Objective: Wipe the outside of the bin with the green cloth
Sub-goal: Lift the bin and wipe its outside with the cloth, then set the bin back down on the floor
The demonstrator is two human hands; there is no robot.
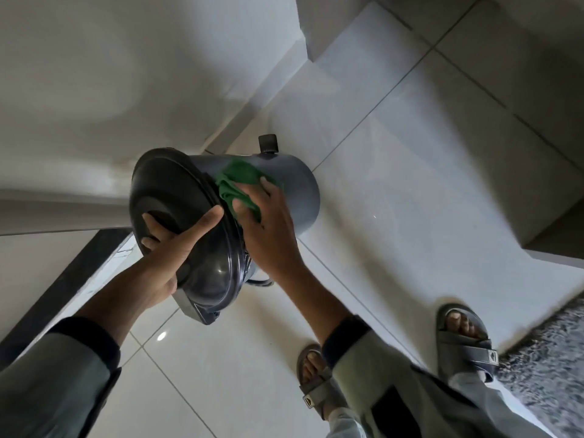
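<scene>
mid-wipe: left hand point(170, 248) grips pedal bin point(297, 191) by lid point(177, 184); right hand point(268, 226) presses green cloth point(240, 184) flat-fingered, lid's 2 o'clock; next, sweep baseward.

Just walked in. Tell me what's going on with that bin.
A person is wiping the bin, which is tipped over with its lid toward them. The left hand grips the lid and steadies the bin. The right hand presses the green cloth against the bin's side, just behind the lid's rim. The person stands in sandals on a tiled floor.
</scene>
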